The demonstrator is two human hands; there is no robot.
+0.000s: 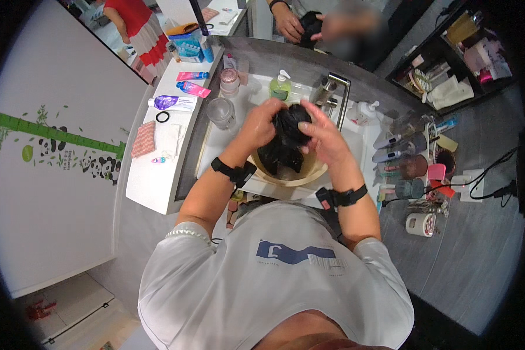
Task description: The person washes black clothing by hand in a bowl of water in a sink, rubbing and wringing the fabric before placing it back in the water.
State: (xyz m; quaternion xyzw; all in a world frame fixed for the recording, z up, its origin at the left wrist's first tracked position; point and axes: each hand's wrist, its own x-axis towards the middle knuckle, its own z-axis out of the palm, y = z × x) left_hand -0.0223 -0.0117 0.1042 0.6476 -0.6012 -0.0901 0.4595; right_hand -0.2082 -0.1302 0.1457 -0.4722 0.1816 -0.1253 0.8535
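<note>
A bunched black cloth (292, 124) hangs between my two hands, its lower end dangling into a yellowish basin (317, 173). My left hand (262, 122) grips it from the left side. From the right, my right hand (321, 131) closes on it with the thumb across the front. The basin stands in the white sink (356, 142), below the metal faucet (339, 94). Both forearms wear black straps with small devices. Most of the basin's inside is hidden by the cloth and hands.
Behind the hands stands a green pump soap bottle (280, 87); a white pump bottle (364, 113) is right of the faucet. A clear jar (221, 113) sits at left. Tubes (173, 103) lie on the white shelf (151, 181). Wall-mounted cups (413, 166) hold toothbrushes at right, near cables (492, 175).
</note>
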